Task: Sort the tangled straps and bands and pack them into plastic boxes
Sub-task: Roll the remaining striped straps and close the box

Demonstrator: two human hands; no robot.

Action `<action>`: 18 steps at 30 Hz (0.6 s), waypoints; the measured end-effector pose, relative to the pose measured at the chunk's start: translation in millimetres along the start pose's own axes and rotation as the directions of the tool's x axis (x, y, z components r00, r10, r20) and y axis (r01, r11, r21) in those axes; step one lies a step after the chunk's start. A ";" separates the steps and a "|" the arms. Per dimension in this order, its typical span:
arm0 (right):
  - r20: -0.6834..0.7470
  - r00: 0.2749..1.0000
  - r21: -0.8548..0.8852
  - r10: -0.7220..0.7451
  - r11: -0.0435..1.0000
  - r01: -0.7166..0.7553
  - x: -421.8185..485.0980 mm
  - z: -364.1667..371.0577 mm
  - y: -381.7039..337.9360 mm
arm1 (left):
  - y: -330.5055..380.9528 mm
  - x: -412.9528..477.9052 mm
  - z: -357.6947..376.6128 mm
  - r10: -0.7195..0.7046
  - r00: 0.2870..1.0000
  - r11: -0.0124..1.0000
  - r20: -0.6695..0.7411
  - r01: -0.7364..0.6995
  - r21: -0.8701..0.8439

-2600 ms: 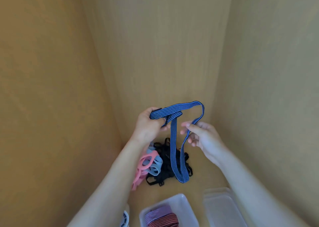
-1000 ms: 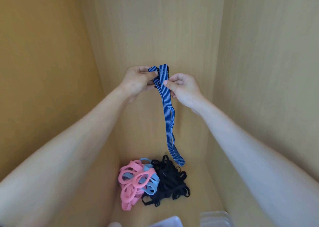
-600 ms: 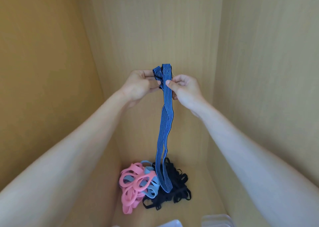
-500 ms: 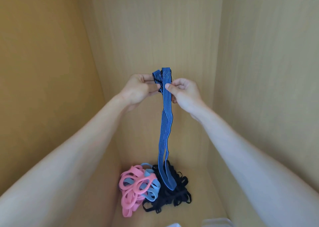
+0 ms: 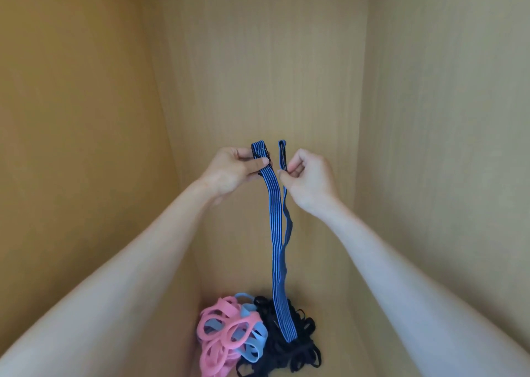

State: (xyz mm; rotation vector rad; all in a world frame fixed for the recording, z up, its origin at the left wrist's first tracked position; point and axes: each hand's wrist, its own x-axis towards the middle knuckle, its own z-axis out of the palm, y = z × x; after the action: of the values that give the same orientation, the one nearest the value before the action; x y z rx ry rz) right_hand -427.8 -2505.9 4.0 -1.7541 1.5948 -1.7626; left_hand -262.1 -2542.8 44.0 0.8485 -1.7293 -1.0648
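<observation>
Head view, looking forward and down into a wooden enclosure. The back wall (image 5: 258, 61) and two side walls stand close on all sides, so there is little room sideways. Only a narrow strip of floor (image 5: 329, 305) shows at the bottom of the frame. No plastic box is in view.

On the floor lies one mixed heap. The black straps (image 5: 298, 345) are on the right of it, the pink bands (image 5: 218, 336) on the left, and the light blue bands (image 5: 253, 339) between them. All three are interlaced and unsorted.

Both forearms reach up and away from the camera, level with each other and well above the heap. The blue striped strap (image 5: 275, 247) hangs between them. Its long axis is near vertical, and it falls as a doubled length from the hands to a bend low down. That bend shows in front of the black straps; whether it touches them cannot be told.

The left hand (image 5: 232, 170) pinches one end of the strap between thumb and curled fingers. The right hand (image 5: 309, 179) pinches the other end the same way. The two ends stand upright, just beside each other but apart. Neither hand is nearer to the strap than the other.

Judgement: the strap is free of the tangle and is being straightened for folding. The next move depends on closing the gap between the two ends while the length hangs plumb. The risk is that the low bend catches in the black straps.
</observation>
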 end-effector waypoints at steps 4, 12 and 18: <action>0.055 0.997 -0.114 -0.061 0.991 0.067 -3.5 -1.5 -3.5 | 2.6 -2.0 8.3 0.013 0.999 1.000 0.050 -0.013 0.002; 0.087 0.965 -0.312 -0.248 0.913 0.263 -8.6 -9.4 -13.1 | 10.7 -5.5 17.6 0.007 0.993 0.999 0.117 -0.011 0.033; 0.145 0.958 -0.321 -0.248 0.904 0.283 -6.5 -12.7 -7.9 | 13.9 -8.7 21.2 -0.026 0.974 0.999 0.225 0.031 -0.020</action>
State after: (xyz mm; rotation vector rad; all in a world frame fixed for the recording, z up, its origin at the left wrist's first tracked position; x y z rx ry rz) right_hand -432.0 -2491.1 9.6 -2.2786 1.7703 -1.5382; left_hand -280.0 -2523.5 49.1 0.7637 -1.8922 -1.2373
